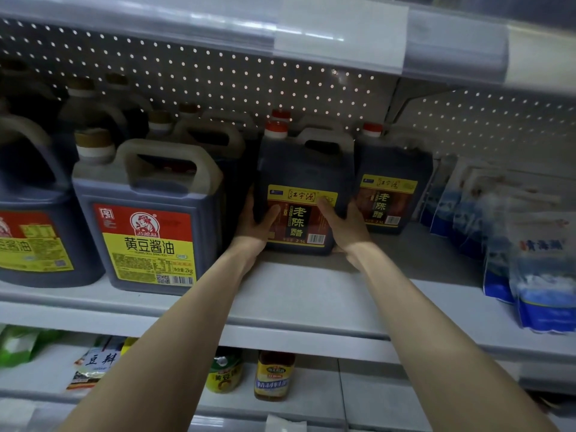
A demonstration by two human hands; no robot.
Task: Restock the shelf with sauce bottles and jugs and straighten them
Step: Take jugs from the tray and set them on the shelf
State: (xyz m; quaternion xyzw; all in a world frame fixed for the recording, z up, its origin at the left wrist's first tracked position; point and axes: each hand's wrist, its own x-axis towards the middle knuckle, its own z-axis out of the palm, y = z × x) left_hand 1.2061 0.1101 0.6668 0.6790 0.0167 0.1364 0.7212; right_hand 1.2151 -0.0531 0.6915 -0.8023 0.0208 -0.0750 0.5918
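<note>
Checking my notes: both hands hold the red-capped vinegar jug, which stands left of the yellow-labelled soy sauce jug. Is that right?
Not quite. The head view shows the left hand and right hand holding the vinegar jug, but it stands right of the soy sauce jug, not left.

Both hands — left hand (254, 224), right hand (346, 227) — grip the vinegar jug (304, 188) on the shelf (311, 294).

A single wide-angle camera worn on the person's head faces forward into a store shelf (311, 294) at close range, looking slightly down onto its deck. The vinegar jug (299, 182) sits near frame centre between the left hand (254, 222) and right hand (346, 226), with the forearms entering from the bottom edge. The upper shelf's price rail (343, 35) crosses the top, and a lower shelf (311, 381) shows beneath.
</note>
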